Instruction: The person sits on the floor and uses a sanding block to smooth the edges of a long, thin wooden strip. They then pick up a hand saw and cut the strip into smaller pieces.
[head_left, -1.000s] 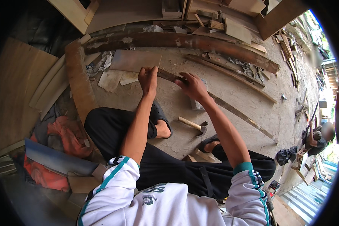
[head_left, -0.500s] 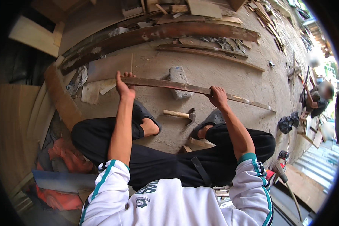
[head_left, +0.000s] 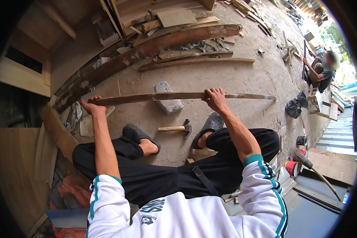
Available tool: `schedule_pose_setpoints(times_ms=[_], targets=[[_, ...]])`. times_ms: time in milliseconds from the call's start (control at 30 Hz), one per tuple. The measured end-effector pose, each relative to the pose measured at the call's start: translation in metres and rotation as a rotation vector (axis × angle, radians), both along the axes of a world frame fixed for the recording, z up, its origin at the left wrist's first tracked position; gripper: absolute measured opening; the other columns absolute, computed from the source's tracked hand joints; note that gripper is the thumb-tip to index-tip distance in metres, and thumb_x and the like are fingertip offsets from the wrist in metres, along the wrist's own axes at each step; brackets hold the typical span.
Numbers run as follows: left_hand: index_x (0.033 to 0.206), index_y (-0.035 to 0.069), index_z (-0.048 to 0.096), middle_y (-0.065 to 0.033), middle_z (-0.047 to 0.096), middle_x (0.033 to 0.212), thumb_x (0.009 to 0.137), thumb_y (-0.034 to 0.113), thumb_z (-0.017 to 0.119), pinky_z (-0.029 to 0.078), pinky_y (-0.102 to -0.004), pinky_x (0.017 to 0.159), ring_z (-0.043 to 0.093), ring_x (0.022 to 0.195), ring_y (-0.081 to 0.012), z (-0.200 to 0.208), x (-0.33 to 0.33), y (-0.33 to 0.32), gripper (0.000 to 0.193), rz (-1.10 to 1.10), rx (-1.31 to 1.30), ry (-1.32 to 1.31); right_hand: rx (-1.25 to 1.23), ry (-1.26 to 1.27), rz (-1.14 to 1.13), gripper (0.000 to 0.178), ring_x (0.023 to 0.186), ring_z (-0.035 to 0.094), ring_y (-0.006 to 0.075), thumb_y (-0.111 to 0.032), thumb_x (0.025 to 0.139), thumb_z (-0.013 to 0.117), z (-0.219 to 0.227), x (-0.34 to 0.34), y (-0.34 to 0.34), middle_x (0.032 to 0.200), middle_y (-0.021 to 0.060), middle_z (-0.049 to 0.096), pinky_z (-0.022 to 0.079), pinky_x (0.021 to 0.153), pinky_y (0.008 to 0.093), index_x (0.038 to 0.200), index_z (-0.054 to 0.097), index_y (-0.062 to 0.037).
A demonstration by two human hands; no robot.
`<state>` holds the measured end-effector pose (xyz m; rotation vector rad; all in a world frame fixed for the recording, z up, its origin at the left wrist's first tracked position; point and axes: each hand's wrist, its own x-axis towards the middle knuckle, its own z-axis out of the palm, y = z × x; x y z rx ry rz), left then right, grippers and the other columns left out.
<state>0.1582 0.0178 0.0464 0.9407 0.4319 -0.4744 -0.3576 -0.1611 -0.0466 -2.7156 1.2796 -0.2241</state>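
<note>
A long, narrow wooden strip (head_left: 146, 97) stretches across in front of me, above a grey concrete block (head_left: 170, 104) on the ground. My left hand (head_left: 94, 107) is closed around the strip's left end, with the palm turned up. Farther right, my right hand (head_left: 215, 99) grips the strip from above, and the rest of its length runs on past that hand. Whether the strip rests on the block I cannot tell. Between my feet lies a claw hammer (head_left: 175, 128) with a wooden handle, touched by neither hand.
Beyond the strip lie a thick brown beam (head_left: 146, 46), thinner planks (head_left: 202, 62) and wood scraps. A curved board (head_left: 59, 129) stands at left. To the right are a black plastic bag (head_left: 293, 108), a broom (head_left: 302, 158) and paint cans (head_left: 292, 168). Another person (head_left: 324, 75) crouches far right.
My left hand has moved left and nearer, bringing the strip's left end down so it lies more level across the view. The whole view has shifted, and both hands keep hold of the strip.
</note>
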Motion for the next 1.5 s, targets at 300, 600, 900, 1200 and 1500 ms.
schedule_pose_setpoints(times_ms=[300, 600, 900, 1200, 1500], targets=[[0.146, -0.006, 0.021, -0.0241, 0.032, 0.149, 0.081, 0.064, 0.068, 0.032, -0.057, 0.108, 0.034, 0.138, -0.0372, 0.055, -0.047, 0.002, 0.106, 0.302, 0.921, -1.108, -0.173, -0.177, 0.096, 0.02, 0.097, 0.056, 0.0308, -0.022, 0.09, 0.06, 0.065, 0.138, 0.0, 0.096, 0.0126, 0.059, 0.04, 0.083, 0.0435, 0.107, 0.056, -0.0144], [0.113, 0.016, 0.067, -0.0095, 0.065, 0.119, 0.08, 0.069, 0.064, 0.038, -0.0495, 0.105, 0.057, 0.119, -0.0287, 0.073, -0.084, 0.029, 0.062, -0.821, 1.253, -2.108, -0.292, 0.008, 0.278, 0.018, 0.1, 0.054, 0.0262, -0.015, 0.089, 0.054, 0.104, 0.196, 0.01, 0.098, 0.0126, 0.059, 0.034, 0.09, 0.0404, 0.107, 0.056, -0.015], [0.1, 0.007, 0.068, -0.0191, 0.072, 0.09, 0.079, 0.077, 0.056, 0.054, -0.0478, 0.072, 0.07, 0.087, -0.0359, 0.046, -0.111, -0.034, 0.074, -1.17, 1.292, -1.809, -0.264, -0.226, -0.099, 0.064, 0.126, 0.046, 0.0316, -0.037, 0.079, 0.075, 0.119, 0.144, -0.037, 0.134, 0.0158, 0.048, 0.028, 0.105, 0.0497, 0.134, 0.049, -0.0161], [0.096, 0.007, 0.07, -0.0207, 0.072, 0.089, 0.08, 0.07, 0.061, 0.052, -0.0487, 0.074, 0.069, 0.088, -0.0387, 0.025, -0.138, -0.029, 0.065, -1.138, 1.395, -1.685, 0.968, -0.752, -0.666, 0.061, 0.089, 0.059, 0.0268, -0.058, 0.092, 0.057, 0.036, 0.088, -0.069, 0.092, 0.0093, 0.061, 0.051, 0.078, 0.0542, 0.111, 0.061, 0.0001], [0.099, 0.007, 0.07, -0.0193, 0.072, 0.09, 0.08, 0.067, 0.064, 0.051, -0.0497, 0.074, 0.068, 0.088, -0.0393, 0.018, -0.137, 0.012, 0.063, -1.028, 1.436, -1.675, 1.367, -0.855, -0.521, 0.083, 0.131, 0.046, 0.0431, -0.062, 0.092, 0.053, 0.034, 0.105, -0.043, 0.147, 0.0254, 0.041, 0.042, 0.101, 0.0595, 0.146, 0.035, -0.0011]])
